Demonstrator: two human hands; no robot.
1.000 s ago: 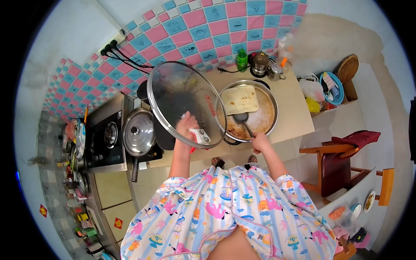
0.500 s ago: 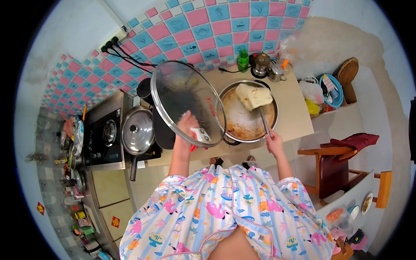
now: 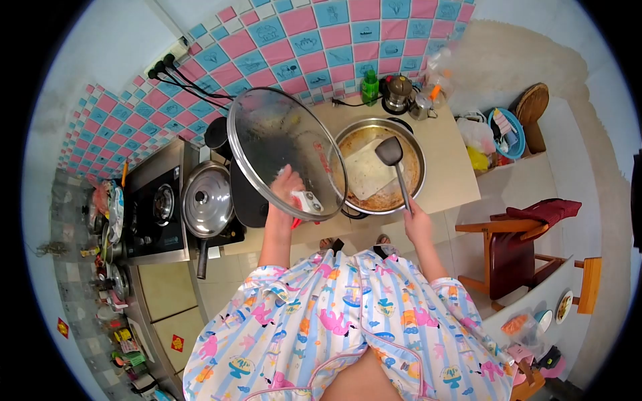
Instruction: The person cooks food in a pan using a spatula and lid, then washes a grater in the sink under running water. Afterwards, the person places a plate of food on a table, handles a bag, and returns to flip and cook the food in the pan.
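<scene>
My left hand (image 3: 289, 188) is closed around the handle of a large glass lid (image 3: 267, 134), which it holds tilted up beside the pan. Part of the hand shows through the glass. In my right hand (image 3: 418, 224) is a spatula (image 3: 390, 152) with a dark blade and a long handle. Its blade is over the round metal pan (image 3: 420, 144) on the counter. A pale, flat piece of flatbread (image 3: 361, 172) lies in the pan on a browned bottom. The lid's edge overlaps the pan's left side in this view.
Left of the lid, a covered frying pan (image 3: 207, 200) stands by the gas stove (image 3: 155, 214). Behind the pan are a green bottle (image 3: 370, 87), a moka pot (image 3: 397, 92) and a small metal pitcher (image 3: 421, 107). A chair (image 3: 511, 257) stands at the right.
The flatbread has gone from being lifted on the spatula to lying flat in the pan. The spatula blade now shows bare above it. My left hand still holds the lid.
</scene>
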